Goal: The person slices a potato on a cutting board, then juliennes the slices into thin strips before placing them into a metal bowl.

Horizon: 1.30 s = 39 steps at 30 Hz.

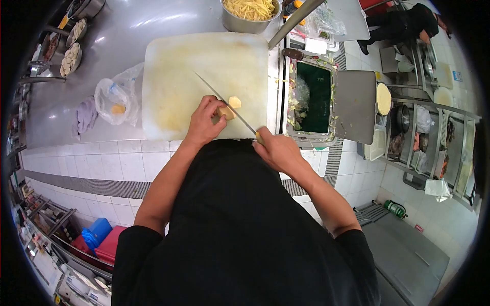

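Observation:
A large white cutting board (176, 84) lies on the steel table. My left hand (206, 121) has its fingers curled round a pale yellow, potato-like piece (226, 113) near the board's front edge. A cut piece (235, 102) rests just beyond it, on the other side of the blade. My right hand (279, 151) is closed on the handle of a long knife (213, 89). The blade slants up and to the left across the board, between the two pieces, close to my left fingertips.
A pot (248, 23) of pale cut strips stands behind the board. Left are a plastic bag (115, 102) and a purple cloth (86, 116). Right is a green-lined bin (314, 92) with scraps and another knife handle (293, 53). A person (408, 25) stands far right.

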Available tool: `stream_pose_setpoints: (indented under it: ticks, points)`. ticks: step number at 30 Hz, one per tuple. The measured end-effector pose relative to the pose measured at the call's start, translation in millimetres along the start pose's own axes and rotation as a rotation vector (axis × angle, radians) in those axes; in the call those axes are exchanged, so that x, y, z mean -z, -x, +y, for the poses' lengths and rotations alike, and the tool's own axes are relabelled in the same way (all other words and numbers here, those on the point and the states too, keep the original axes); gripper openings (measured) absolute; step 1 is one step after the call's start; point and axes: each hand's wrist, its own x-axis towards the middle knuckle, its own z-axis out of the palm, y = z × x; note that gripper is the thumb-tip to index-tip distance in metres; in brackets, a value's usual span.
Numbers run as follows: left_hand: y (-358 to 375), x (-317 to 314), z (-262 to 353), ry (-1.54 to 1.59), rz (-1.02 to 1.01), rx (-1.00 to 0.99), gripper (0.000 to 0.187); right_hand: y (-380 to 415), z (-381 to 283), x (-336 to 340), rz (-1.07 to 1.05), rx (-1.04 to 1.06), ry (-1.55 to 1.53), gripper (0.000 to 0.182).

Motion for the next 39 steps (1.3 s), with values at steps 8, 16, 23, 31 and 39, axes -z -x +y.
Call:
stream_pose_setpoints:
  ticks: [8,16,23,31,39]
  points:
    - [0,-1,-2,-0.014,0.001,0.002,0.029,47,-3,18,-0.113,-0.103,0.05,0.033]
    - [0,1,1,0.008,-0.003,0.008,0.03,-45,7,-41,0.069,0.012,0.028,0.031]
    - [3,-2,0,0.008,0.02,-0.014,0.032,-49,7,-38,0.086,0.028,0.004,0.031]
    - [2,-2,0,-0.017,0.009,0.009,0.029,38,-2,20,-0.102,-0.076,0.023,0.032]
    - [3,-4,-2,-0.01,0.03,0.001,0.03,-25,6,-31,0.011,-0.024,0.002,0.032]
